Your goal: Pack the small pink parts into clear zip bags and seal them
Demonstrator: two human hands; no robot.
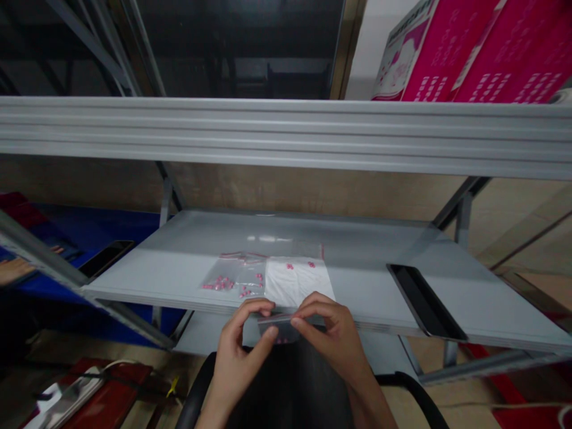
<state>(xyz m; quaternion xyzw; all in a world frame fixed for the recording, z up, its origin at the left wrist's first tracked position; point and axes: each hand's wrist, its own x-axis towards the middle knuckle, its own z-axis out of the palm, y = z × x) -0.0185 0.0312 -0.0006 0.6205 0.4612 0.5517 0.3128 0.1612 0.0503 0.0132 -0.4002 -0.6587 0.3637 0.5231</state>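
1. Here's the small zip bag [286, 329] at the counter's [357, 244] near edge — steadied both sides, presumably keeping its top taut.
2. Left hand [241, 342]: arched grip, thumb across the bag; right hand [333, 333]: narrow pinch, top right.
3. Beyond, pink pieces [290, 266] cluster on white paper [292, 285], probably for visibility.
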